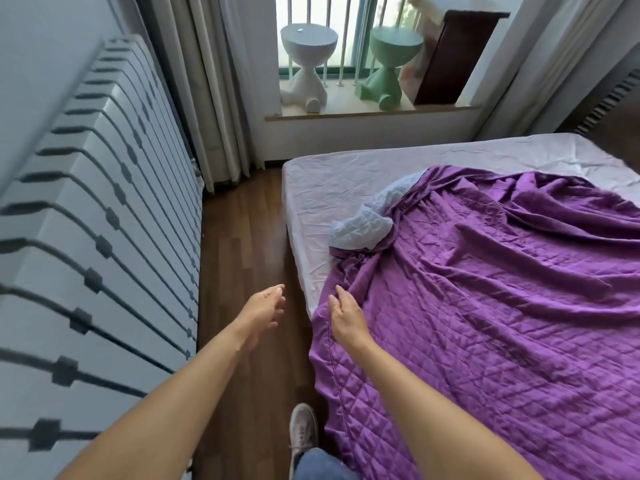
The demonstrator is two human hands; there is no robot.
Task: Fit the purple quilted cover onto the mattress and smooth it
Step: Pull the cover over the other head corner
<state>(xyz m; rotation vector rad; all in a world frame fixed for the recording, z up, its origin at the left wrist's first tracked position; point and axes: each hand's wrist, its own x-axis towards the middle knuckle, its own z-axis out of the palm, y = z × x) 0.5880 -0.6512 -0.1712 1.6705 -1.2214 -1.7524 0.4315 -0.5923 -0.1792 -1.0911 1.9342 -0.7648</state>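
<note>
The purple quilted cover [502,289] lies rumpled over the near and right part of the mattress [332,181], which is wrapped in a pale sheet. One corner of the cover is folded back and shows its light blue underside [363,226]. The far left part of the mattress is bare. My right hand [346,317] hovers with relaxed fingers over the cover's left edge, at the mattress side. My left hand [265,310] is held open above the wooden floor, just left of the bed, holding nothing.
A white slatted radiator cover [104,202] lines the left wall, leaving a narrow strip of wooden floor [242,237] beside the bed. Curtains [214,98] hang ahead. A white stool [306,64] and a green stool [391,64] stand on the window ledge. My shoe [303,431] is on the floor.
</note>
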